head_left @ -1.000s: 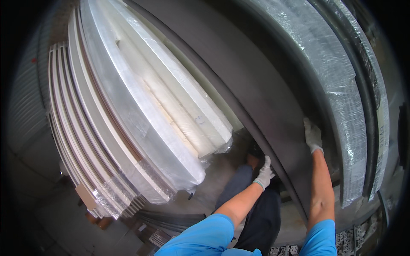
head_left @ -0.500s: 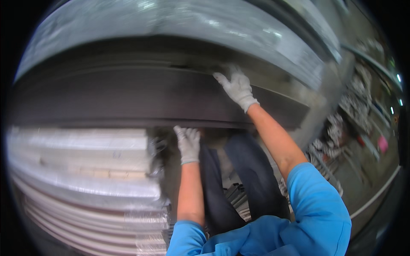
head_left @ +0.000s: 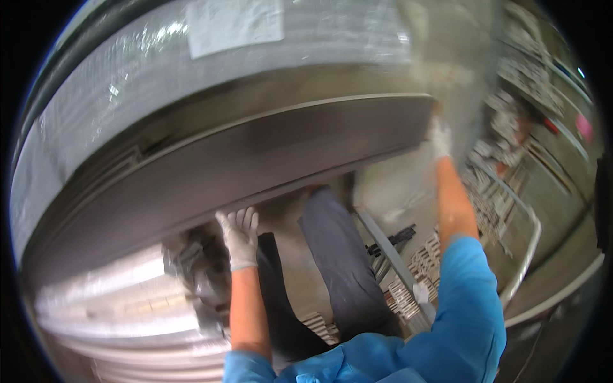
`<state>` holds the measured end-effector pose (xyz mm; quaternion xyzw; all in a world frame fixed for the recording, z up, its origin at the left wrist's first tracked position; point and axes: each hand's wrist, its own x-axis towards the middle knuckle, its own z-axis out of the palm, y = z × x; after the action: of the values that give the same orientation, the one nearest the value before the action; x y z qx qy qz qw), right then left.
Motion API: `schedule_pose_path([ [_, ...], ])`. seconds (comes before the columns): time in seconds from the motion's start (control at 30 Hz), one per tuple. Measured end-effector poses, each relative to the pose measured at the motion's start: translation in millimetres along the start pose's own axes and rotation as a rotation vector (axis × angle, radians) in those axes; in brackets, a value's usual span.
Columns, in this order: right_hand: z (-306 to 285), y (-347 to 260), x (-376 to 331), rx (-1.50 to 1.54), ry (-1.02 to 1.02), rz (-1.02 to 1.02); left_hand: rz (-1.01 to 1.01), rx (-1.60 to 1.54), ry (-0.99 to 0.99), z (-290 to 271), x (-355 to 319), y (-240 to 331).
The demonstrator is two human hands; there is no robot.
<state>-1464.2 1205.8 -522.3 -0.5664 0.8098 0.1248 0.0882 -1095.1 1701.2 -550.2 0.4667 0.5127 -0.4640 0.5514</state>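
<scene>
A long dark brown panel (head_left: 255,166) runs across the view, tilted up to the right. My left hand (head_left: 239,235), in a white glove, presses against its lower edge near the middle. At the panel's right end my right hand (head_left: 440,137), also gloved in white, grips the corner with the arm stretched out. Both sleeves are blue. My legs in dark trousers (head_left: 332,268) show below the panel.
A grey plastic-wrapped stack (head_left: 191,70) with a white paper sheet lies behind the panel. White wrapped boards (head_left: 115,300) lie at lower left. A metal cart frame (head_left: 517,242) and shelves of small parts (head_left: 530,83) stand at the right.
The view has swung so the panel now runs across and tilts up rightward. My right hand has slid out to the panel's right end. My left hand stays on its lower edge.
</scene>
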Motion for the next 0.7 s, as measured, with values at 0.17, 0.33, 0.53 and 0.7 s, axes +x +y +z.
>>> schedule_pose_path([
  [0.17, 54, 42, 116, 0.834, -0.709, 0.208, -0.019, -0.088, 0.046, -2, 10, -6],
  [0.33, 62, 55, 119, 0.329, -0.423, -0.019, -0.037, -0.194, 0.058, 17, 3, 6],
  [0.53, 46, 9, 65, 0.404, -0.587, 0.100, 0.096, -0.260, 0.084, 11, -12, 46],
  [0.7, 75, -28, -7, 0.434, -0.669, -0.006, 0.273, -0.265, 0.112, -29, -13, 99],
])
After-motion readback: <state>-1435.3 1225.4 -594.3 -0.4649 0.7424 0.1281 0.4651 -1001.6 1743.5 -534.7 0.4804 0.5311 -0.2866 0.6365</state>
